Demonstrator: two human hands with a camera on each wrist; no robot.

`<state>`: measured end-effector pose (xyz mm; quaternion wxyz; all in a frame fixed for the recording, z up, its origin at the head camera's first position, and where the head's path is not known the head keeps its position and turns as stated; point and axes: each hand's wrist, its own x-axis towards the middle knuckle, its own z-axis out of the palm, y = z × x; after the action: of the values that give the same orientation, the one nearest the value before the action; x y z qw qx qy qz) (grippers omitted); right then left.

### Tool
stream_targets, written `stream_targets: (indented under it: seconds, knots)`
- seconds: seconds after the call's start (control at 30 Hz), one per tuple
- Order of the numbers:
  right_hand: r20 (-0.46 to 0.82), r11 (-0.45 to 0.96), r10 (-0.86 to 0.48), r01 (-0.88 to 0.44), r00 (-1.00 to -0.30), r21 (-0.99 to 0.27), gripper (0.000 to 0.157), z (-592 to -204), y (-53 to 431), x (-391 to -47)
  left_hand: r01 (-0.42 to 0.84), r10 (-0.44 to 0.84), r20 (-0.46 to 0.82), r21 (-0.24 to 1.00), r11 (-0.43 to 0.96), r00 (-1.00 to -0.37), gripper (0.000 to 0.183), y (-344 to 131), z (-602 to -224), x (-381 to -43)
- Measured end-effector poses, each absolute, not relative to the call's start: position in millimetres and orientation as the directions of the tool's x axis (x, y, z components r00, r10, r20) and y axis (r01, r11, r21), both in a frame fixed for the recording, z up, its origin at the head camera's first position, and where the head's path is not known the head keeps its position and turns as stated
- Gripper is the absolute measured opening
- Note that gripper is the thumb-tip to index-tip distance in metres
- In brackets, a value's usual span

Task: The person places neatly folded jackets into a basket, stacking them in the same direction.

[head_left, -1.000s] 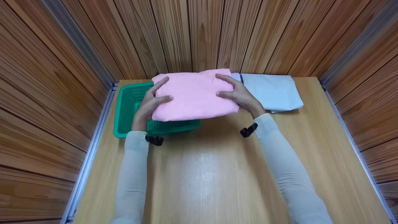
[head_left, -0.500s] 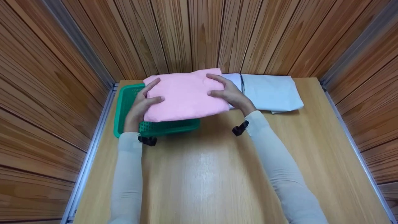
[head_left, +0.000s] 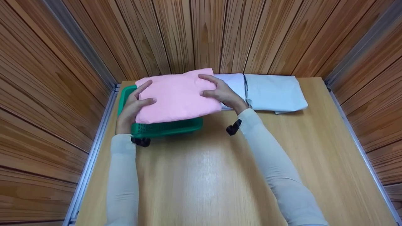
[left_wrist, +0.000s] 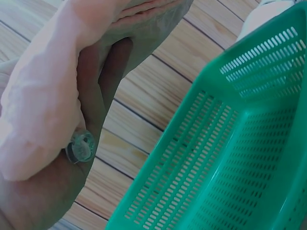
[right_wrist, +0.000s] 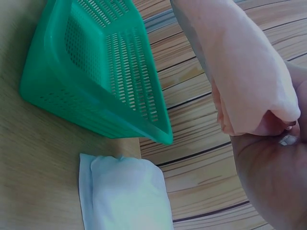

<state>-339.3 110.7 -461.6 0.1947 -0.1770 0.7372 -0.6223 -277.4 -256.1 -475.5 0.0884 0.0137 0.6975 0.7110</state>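
Observation:
A folded pink cloth [head_left: 177, 97] is held up in the air over the green plastic basket [head_left: 166, 129], hiding much of it in the head view. My left hand [head_left: 132, 106] grips the cloth's left end, thumb on the near face and other fingers partly behind it. At the right end my right hand [head_left: 221, 92] holds it in the same way. The left wrist view shows fingers under the folded cloth [left_wrist: 43, 91]. Seen from both wrists, the visible inside of the basket [right_wrist: 86, 43] holds nothing.
Right of the basket, a folded lavender cloth [head_left: 232, 89] lies against the back wall. Beside it is a folded pale blue cloth [head_left: 274, 92]. Wood-panelled walls [head_left: 207, 34] bound the wooden table [head_left: 201, 175] at the back and sides.
Both hands have moved left with the pink cloth, bringing it further over the basket. More of the lavender cloth has come into sight.

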Motion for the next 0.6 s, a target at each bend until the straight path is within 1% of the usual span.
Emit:
stream_targets:
  seconds: [0.1, 0.23, 0.33, 0.6]
  knots:
    - [-0.081, 0.196, -0.504, -0.022, -0.86, -0.98, 0.073, -460.6, 104.6, -340.0, -0.112, 0.139, -0.112, 0.994, 0.011, -0.984, 0.076, -262.2, -474.8, -276.4]
    - [-0.085, 0.191, -0.514, -0.017, -0.854, -0.981, 0.073, -460.0, 97.0, -341.1, -0.12, 0.146, -0.121, 0.993, 0.015, -0.982, 0.076, -269.3, -474.1, -276.5]
    - [-0.09, 0.182, -0.527, -0.009, -0.845, -0.983, 0.073, -460.5, 91.6, -341.6, -0.13, 0.15, -0.13, 0.991, 0.009, -0.98, 0.076, -274.4, -474.7, -276.9]
    - [-0.137, 0.241, -0.522, 0.009, -0.842, -0.97, 0.071, -465.3, 78.0, -345.9, -0.184, 0.148, -0.177, 0.983, -0.03, -0.973, 0.075, -288.0, -479.1, -277.0]
